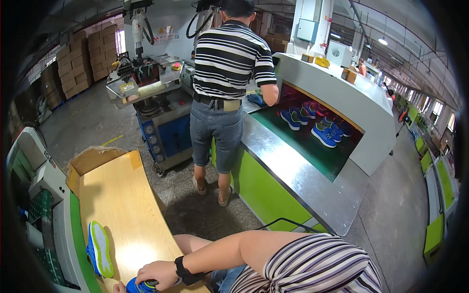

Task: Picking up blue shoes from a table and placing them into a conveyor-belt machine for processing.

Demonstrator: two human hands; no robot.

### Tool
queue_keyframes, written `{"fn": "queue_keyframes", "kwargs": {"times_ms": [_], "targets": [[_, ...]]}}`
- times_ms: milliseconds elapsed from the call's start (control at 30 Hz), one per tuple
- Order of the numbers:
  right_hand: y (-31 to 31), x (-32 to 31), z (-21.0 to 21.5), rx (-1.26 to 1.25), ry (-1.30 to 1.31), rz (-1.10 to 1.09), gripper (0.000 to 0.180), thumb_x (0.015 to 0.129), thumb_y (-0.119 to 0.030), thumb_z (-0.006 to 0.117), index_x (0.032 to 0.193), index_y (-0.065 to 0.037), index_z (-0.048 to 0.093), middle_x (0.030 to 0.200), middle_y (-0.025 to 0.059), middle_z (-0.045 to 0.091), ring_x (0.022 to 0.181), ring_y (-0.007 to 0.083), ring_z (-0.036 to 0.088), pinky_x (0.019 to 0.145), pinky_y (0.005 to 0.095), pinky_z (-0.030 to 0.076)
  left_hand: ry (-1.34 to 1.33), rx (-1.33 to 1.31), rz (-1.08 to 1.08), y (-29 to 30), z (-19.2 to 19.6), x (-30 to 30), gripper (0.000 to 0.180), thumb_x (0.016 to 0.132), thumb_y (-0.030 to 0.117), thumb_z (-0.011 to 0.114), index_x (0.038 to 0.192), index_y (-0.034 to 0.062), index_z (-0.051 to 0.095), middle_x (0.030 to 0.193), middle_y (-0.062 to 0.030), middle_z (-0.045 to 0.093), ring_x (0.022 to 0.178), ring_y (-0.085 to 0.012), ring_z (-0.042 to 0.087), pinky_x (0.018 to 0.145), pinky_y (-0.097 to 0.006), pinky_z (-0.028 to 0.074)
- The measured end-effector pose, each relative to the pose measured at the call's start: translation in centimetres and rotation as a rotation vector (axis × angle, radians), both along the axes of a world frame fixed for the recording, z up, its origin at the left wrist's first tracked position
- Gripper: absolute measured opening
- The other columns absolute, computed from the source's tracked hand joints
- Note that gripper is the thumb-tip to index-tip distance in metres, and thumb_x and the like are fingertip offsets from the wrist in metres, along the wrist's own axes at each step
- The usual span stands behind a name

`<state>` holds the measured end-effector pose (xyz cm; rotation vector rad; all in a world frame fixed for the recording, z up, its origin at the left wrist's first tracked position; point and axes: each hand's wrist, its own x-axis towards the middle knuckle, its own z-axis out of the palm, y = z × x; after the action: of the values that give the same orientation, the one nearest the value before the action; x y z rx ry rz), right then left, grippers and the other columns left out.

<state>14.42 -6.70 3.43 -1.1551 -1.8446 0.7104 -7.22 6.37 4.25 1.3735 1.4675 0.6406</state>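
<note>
At the bottom edge, my right hand [157, 274], with a dark band on its wrist, is closed over a blue sports shoe [140, 285]. Just left of that shoe, a small part of my left hand [118, 287] shows, its fingers against the shoe's side; the picture's edge cuts off the rest. Another blue shoe [99, 249] lies on its side farther left, its white and lime-green sole facing up and to the right. Under both shoes is a light wooden tabletop [128, 205].
A person in a striped shirt [229, 61] stands ahead, back turned, between a press machine [151, 88] and a grey tunnel machine [337, 83]. Several blue shoes [325, 134] sit on its green belt [288, 139]. Stacked cartons [73, 66] stand at the far left.
</note>
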Motion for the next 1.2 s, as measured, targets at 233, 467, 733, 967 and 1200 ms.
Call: {"fn": "queue_keyframes", "kwargs": {"times_ms": [233, 467, 733, 967, 1200], "targets": [[-0.1, 0.0, 0.1, -0.018, -0.007, -0.009, 0.054, 0.068, -0.012, 0.064, 0.122, -0.01, 0.062, 0.114, 0.0148, 0.065, 0.111, 0.0355, 0.06, 0.095, 0.0438, 0.05, 0.033, 0.014, -0.011, 0.8, -1.6, -0.6, 0.048, 0.097, 0.022, 0.066, 0.132, -0.0094, 0.056, 0.13, -0.0142, 0.062, 0.116, -0.0234, 0.057, 0.103, -0.034, 0.044], [0.1, 0.0, 0.0, -0.01, 0.015, -0.003, 0.055, 0.068, -0.012, 0.065, 0.122, -0.01, 0.062, 0.113, 0.0148, 0.065, 0.109, 0.0356, 0.06, 0.094, 0.0443, 0.05, 0.118, 0.019, -0.059, 2.0, -3.0, -1.5, 0.051, 0.097, 0.03, 0.066, 0.129, -0.0086, 0.059, 0.131, -0.0147, 0.063, 0.117, -0.0224, 0.057, 0.105, -0.033, 0.043], [0.0, 0.1, -0.1, -0.028, 0.001, -0.01, 0.055, 0.067, -0.012, 0.065, 0.122, -0.011, 0.063, 0.114, 0.0145, 0.064, 0.11, 0.0356, 0.059, 0.095, 0.0442, 0.05, 0.121, 0.053, -0.124, 1.9, -3.0, -1.4, 0.049, 0.099, 0.032, 0.062, 0.129, -0.0073, 0.059, 0.129, -0.0141, 0.063, 0.115, -0.0225, 0.057, 0.102, -0.034, 0.044], [0.1, 0.0, -0.3, -0.01, 0.002, -0.009, 0.055, 0.068, -0.012, 0.065, 0.123, -0.01, 0.063, 0.114, 0.0143, 0.065, 0.111, 0.0353, 0.059, 0.095, 0.0439, 0.05, 0.054, -0.07, -0.078, 3.7, -5.6, -2.5, 0.052, 0.101, 0.033, 0.06, 0.135, -0.0059, 0.055, 0.131, -0.0152, 0.061, 0.115, -0.0242, 0.056, 0.101, -0.035, 0.045], [0.1, 0.0, 0.0, -0.028, 0.009, -0.004, 0.055, 0.068, -0.012, 0.065, 0.122, -0.01, 0.063, 0.114, 0.0144, 0.065, 0.111, 0.0352, 0.059, 0.095, 0.0435, 0.05, 0.187, 0.057, -0.166, 2.1, -3.0, -1.7, 0.049, 0.101, 0.031, 0.058, 0.133, -0.0061, 0.056, 0.132, -0.0134, 0.06, 0.118, -0.0225, 0.055, 0.103, -0.035, 0.044]]}}
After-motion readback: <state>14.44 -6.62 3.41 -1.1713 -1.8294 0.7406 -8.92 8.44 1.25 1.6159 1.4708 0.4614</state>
